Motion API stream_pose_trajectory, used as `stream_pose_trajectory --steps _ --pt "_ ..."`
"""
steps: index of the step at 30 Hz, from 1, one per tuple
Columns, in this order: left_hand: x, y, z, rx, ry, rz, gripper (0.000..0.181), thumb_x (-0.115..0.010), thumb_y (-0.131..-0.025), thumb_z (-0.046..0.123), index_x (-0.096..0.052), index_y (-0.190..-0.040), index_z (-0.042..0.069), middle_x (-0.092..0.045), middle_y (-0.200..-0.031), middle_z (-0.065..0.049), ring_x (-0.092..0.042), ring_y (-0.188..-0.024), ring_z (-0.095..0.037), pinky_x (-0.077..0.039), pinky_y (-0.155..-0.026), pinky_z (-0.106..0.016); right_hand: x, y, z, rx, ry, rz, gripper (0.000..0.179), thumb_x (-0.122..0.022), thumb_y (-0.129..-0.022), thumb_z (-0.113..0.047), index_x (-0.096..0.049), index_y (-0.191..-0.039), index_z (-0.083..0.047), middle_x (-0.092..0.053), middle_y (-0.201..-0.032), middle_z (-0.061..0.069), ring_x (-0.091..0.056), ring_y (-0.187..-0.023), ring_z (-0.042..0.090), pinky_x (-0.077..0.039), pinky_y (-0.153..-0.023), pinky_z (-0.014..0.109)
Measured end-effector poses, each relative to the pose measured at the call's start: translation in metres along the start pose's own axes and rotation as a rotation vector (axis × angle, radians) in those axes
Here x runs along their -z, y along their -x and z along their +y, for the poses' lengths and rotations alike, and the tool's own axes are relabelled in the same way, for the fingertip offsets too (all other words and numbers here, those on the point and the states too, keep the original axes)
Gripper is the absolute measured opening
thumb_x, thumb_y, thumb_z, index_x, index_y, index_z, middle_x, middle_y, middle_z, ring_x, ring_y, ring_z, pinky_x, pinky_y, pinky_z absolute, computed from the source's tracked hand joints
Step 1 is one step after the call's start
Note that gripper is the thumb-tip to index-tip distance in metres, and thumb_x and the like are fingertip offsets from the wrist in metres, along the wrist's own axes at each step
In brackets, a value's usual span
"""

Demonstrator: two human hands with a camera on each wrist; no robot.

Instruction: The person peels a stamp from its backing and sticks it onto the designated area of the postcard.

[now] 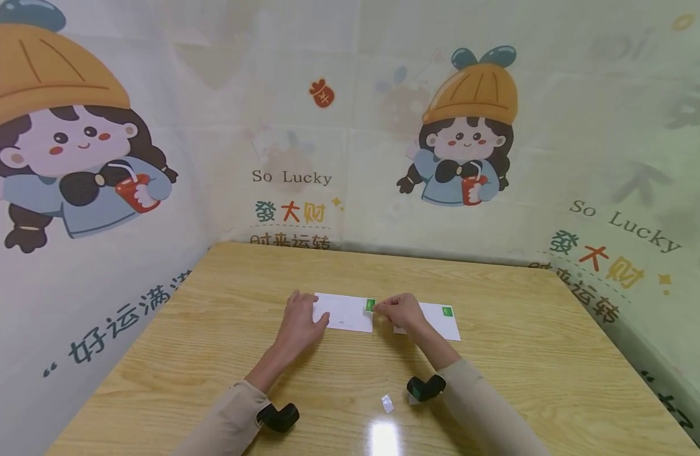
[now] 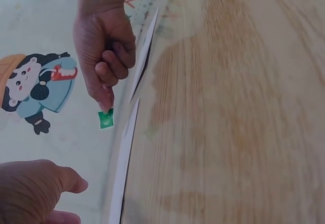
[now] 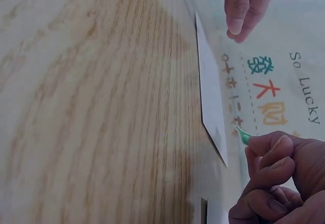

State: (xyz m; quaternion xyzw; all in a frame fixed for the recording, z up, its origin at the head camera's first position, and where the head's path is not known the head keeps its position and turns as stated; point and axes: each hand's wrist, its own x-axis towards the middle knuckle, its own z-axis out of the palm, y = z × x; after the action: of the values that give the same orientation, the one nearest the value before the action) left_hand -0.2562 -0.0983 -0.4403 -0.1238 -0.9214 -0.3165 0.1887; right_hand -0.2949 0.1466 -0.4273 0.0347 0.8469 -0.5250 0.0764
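A small green stamp [image 1: 369, 305] is pinched between the thumb and forefinger of my right hand [image 1: 402, 311]. It sits over the far right corner of a white envelope [image 1: 343, 313]; in the right wrist view the stamp [image 3: 244, 135] looks curled and raised above the paper. My left hand [image 1: 300, 318] is at that envelope's left end, thumb and fingers spread. To the right lies a second white envelope [image 1: 441, 323], partly hidden by my right hand, with a green stamp [image 1: 447, 311] at its far right corner.
Toward the front of the wooden table [image 1: 225, 354] lies a small whitish scrap [image 1: 387, 403], with another partly behind the black camera [image 1: 426, 387] on my right wrist. A printed cloth [image 1: 361, 145] hangs behind the table's far edge.
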Motion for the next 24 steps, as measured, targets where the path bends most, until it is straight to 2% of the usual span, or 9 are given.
stream_pose_trajectory --steps 10,13,19,24 --pt "-0.002 -0.003 -0.003 0.049 -0.036 -0.064 0.05 -0.078 -0.086 0.015 -0.062 -0.123 -0.014 -0.065 -0.116 -0.03 -0.052 -0.125 -0.048 -0.023 -0.122 -0.057 -0.006 -0.011 0.001 0.0 -0.017 -0.012 0.016 -0.076 -0.091 -0.016 -0.077 -0.087 -0.001 -0.057 -0.057 0.0 -0.041 -0.05 0.007 -0.029 -0.048 0.021" --pt "-0.002 -0.002 -0.003 0.06 -0.032 -0.076 0.049 -0.078 -0.086 0.016 -0.062 -0.122 -0.014 -0.065 -0.119 -0.031 -0.048 -0.13 -0.05 -0.025 -0.121 -0.058 -0.008 -0.013 0.001 0.003 -0.017 -0.007 0.015 -0.076 -0.091 -0.014 -0.076 -0.085 0.0 -0.056 -0.057 0.0 -0.042 -0.05 0.008 -0.03 -0.049 0.021" --pt "-0.005 -0.002 -0.006 0.079 -0.025 -0.097 0.048 -0.078 -0.087 0.018 -0.064 -0.12 -0.013 -0.063 -0.124 -0.032 -0.043 -0.136 -0.053 -0.025 -0.121 -0.059 -0.009 -0.015 0.002 0.011 -0.023 -0.005 0.016 -0.076 -0.09 -0.012 -0.075 -0.083 0.002 -0.053 -0.055 0.001 -0.036 -0.048 0.009 -0.026 -0.048 0.022" --pt "-0.009 -0.002 -0.01 0.076 -0.037 -0.106 0.046 -0.078 -0.087 0.018 -0.065 -0.119 -0.013 -0.065 -0.122 -0.031 -0.045 -0.134 -0.052 -0.024 -0.121 -0.058 -0.01 -0.018 0.002 0.003 -0.009 -0.003 0.016 -0.076 -0.091 -0.013 -0.075 -0.082 0.0 -0.053 -0.055 0.0 -0.037 -0.048 0.009 -0.026 -0.047 0.023"
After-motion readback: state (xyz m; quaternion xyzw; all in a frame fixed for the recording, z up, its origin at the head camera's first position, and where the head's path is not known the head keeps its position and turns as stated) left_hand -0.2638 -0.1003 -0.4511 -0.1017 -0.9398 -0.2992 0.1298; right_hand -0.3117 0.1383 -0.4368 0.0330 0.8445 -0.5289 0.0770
